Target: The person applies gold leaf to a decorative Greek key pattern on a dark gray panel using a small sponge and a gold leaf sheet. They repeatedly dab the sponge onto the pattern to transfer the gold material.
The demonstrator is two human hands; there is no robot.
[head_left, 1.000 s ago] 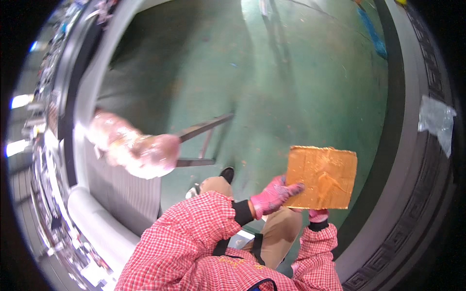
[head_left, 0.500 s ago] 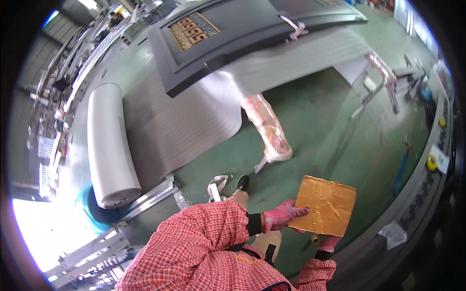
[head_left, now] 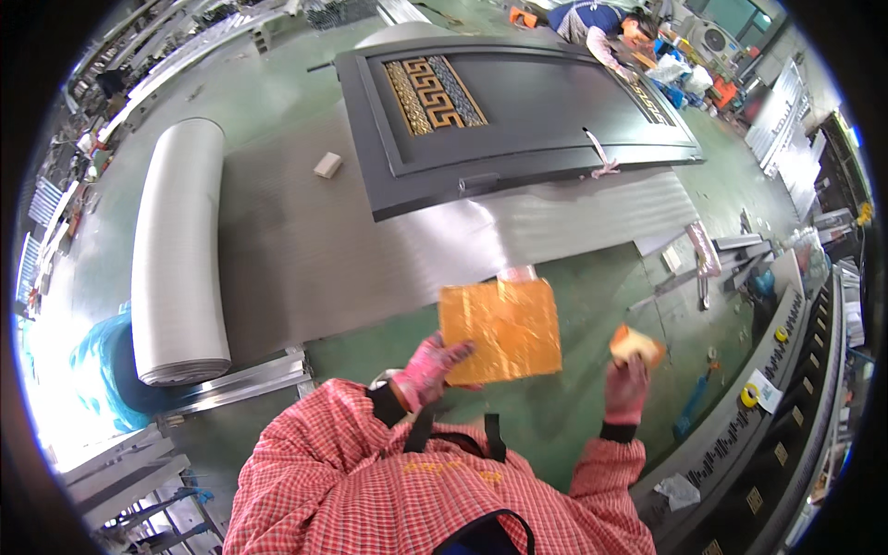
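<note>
Flat orange-brown cardboard piece [head_left: 500,331] held up in front of the chest, face tilted toward the camera, above green floor [head_left: 573,425]. Pinched at its lower left corner only by left hand [head_left: 427,370] in pink glove; fingers [head_left: 453,352] closed over the edge, thumb behind, not visible. Small orange-and-pale block [head_left: 635,344], perhaps a tape roll or sponge, cannot tell which, gripped in right hand [head_left: 626,388], also pink-gloved; fingers curled shut under it. Block just beside the cardboard's right edge, apart from it.

Judgement on handling: one-corner grip leaves the sheet free to flop; better to support along the lower edge or shift the pinch toward the middle before bringing the block to it. Keep sheet level, block approached square to the surface.

Outward: red-checked sleeves [head_left: 314,462], dark apron strap. Beyond, dark grey door panel [head_left: 527,120] with gold fret inlay lying flat on grey ribbed sheeting [head_left: 314,250]; roll of same sheeting [head_left: 180,268] at left. Another person [head_left: 601,23] bent over the door's far end.
</note>
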